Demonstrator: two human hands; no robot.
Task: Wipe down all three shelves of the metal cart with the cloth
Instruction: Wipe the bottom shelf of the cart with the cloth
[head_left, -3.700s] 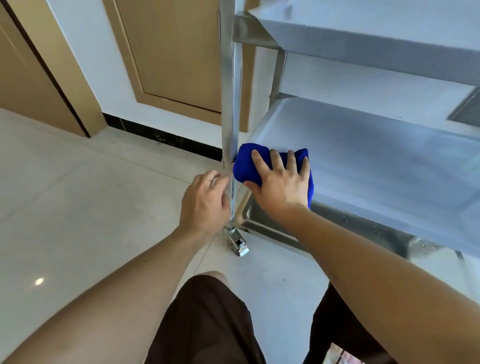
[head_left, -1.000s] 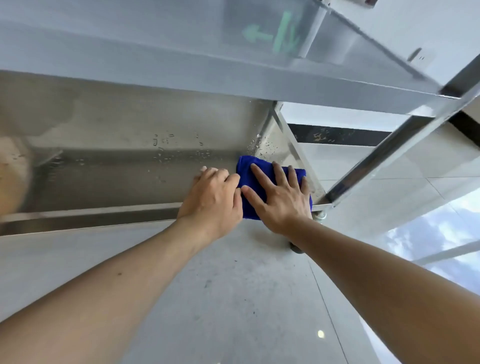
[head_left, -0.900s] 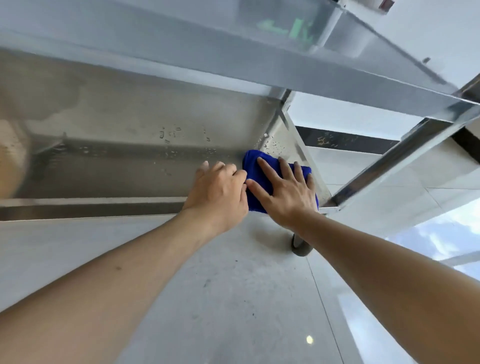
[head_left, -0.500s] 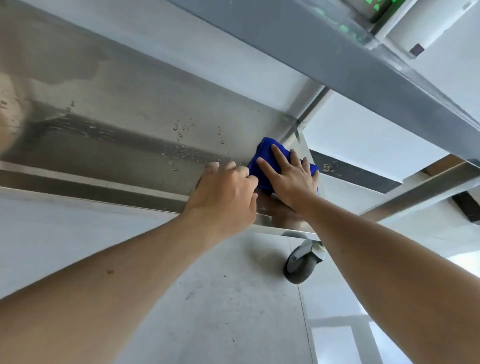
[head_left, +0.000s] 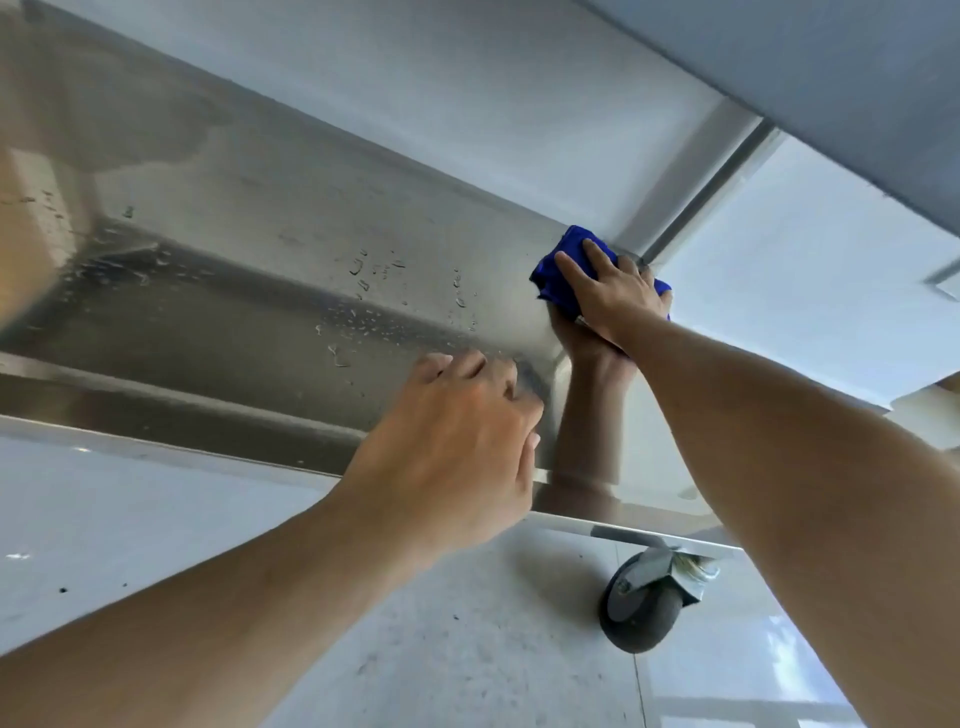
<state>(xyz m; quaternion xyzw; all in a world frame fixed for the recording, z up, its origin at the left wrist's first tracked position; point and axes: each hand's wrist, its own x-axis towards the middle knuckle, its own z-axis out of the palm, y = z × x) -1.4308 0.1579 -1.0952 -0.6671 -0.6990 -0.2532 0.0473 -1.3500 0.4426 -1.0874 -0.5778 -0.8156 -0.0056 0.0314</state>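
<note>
Pressing cloth (head_left: 556, 273) flat-fingered, right hand (head_left: 615, 299) should sweep toward droplets (head_left: 363, 322) beside left hand (head_left: 457, 447) (loosely curled, probably empty).

1. The blue cloth (head_left: 550, 270) is bunched into a wad under the fingers (head_left: 574, 270) of the right hand (head_left: 613, 299), pressed flat at the far right corner of the bottom shelf.
2. The bottom shelf (head_left: 291, 312) of the metal cart is a shiny steel tray, with water droplets left of the fingers.
</note>
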